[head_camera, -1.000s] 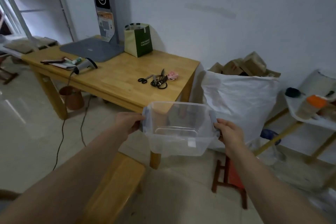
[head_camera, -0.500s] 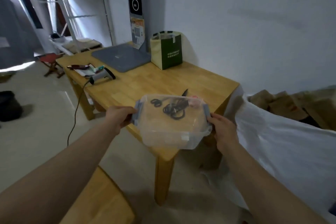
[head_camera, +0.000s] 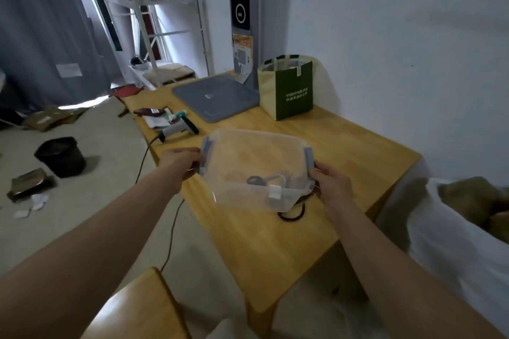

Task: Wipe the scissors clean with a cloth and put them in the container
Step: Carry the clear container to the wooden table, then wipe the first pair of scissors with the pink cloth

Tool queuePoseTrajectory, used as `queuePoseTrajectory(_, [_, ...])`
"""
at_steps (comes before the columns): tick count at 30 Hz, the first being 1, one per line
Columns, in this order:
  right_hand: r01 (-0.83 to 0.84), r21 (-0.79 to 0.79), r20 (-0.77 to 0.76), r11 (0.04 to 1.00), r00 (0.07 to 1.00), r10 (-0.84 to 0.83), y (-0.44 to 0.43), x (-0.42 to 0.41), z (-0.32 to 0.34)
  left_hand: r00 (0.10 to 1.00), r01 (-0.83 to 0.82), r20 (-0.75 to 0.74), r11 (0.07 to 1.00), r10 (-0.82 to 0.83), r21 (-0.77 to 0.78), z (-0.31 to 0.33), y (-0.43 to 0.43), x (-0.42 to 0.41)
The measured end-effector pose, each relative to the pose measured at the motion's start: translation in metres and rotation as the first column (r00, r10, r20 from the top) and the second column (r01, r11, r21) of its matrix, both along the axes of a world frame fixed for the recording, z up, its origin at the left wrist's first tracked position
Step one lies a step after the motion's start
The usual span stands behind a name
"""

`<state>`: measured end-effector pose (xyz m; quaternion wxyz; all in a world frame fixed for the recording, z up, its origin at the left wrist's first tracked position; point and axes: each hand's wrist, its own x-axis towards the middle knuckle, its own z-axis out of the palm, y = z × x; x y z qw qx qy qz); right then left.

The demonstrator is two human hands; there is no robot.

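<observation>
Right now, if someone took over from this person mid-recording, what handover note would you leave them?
Left grip: holds the left end of the clear container.
Right grip: holds its right end.
The container is tilted over the wooden table; it looks empty.
Scissors: on the table under the container's near edge. One black handle loop shows below it; the rest is blurred through the plastic.
No cloth is visible.
Done: the container is at the table.
Left: set it down, find a cloth, wipe the scissors, put them in.
</observation>
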<state>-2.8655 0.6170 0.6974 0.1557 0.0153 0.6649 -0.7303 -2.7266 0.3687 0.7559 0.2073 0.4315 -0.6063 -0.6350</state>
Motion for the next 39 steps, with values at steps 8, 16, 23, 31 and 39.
queuePoseTrajectory(8, [0.171, 0.053, -0.004, 0.984, 0.985, -0.171, -0.066, -0.104, -0.021, 0.983, 0.180, 0.030, 0.984, -0.181, 0.014, -0.043, -0.086, -0.152])
queuePoseTrajectory(16, [0.420, 0.158, 0.044, 0.893, 0.901, -0.432, -0.141, -0.204, -0.060, 0.943, 0.317, 0.044, 0.933, -0.329, 0.169, -0.098, -0.159, -0.307])
queuePoseTrajectory(23, [0.542, 0.281, 0.038, 0.792, 0.818, -0.574, -0.162, -0.231, -0.077, 0.865, 0.485, 0.051, 0.858, -0.499, 0.170, -0.120, -0.176, -0.358])
queuePoseTrajectory(31, [0.566, 0.467, -0.156, 0.679, 0.809, -0.567, -0.167, -0.220, -0.085, 0.815, 0.580, 0.037, 0.814, -0.579, -0.033, -0.113, -0.158, -0.349])
queuePoseTrajectory(39, [0.779, 0.413, -0.711, 0.472, 0.600, -0.368, -0.152, -0.196, -0.101, 0.648, 0.531, -0.005, 0.457, -0.761, -0.713, -0.123, -0.101, -0.338])
